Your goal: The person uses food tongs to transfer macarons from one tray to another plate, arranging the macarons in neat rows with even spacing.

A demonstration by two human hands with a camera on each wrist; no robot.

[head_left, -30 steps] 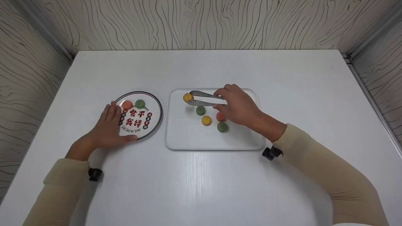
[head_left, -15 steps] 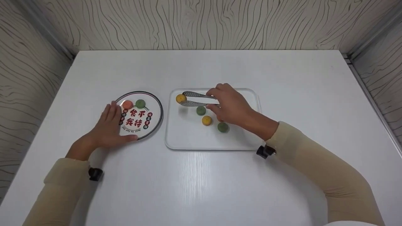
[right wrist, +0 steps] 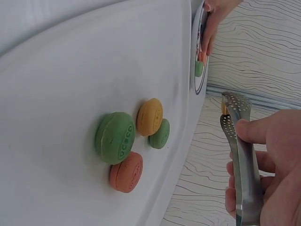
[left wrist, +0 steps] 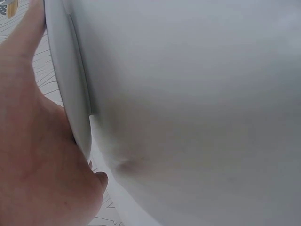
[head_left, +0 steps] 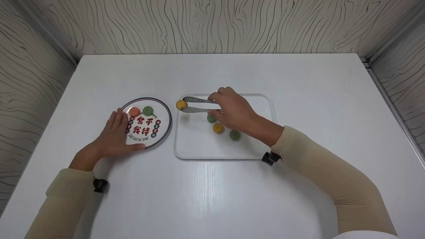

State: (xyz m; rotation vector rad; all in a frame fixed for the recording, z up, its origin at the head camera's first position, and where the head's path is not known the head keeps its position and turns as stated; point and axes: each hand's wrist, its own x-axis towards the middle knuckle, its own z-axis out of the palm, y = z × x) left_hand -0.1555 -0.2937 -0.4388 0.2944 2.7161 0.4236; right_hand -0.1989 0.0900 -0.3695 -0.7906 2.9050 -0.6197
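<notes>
My right hand (head_left: pixel 234 108) grips metal tongs (head_left: pixel 199 110) with perforated tips. Between those tips is a yellow macaron (head_left: pixel 181 105), raised over the left edge of the white tray (head_left: pixel 196 147). My left hand (head_left: pixel 114 136) rests on the left and near rim of a round printed plate (head_left: pixel 162 132), fingers straight and thumb spread. An orange macaron (head_left: pixel 134 112) and a green macaron (head_left: pixel 148 111) lie on this plate. The tray holds another yellow macaron (head_left: pixel 217 128), two green ones and an orange-red macaron (right wrist: pixel 127 173), which my right hand hides in the head view.
The plate stands left of the tray on a white table (head_left: pixel 206 199), with a narrow gap between them. Wood-patterned panels (head_left: pixel 212 26) rise behind the table and along both sides. Black wrist cameras (head_left: pixel 100 185) sit at both cuffs.
My right hand has moved left with the tongs and the yellow macaron, from over the tray to its left edge. The left hand and the plate have stayed in place.
</notes>
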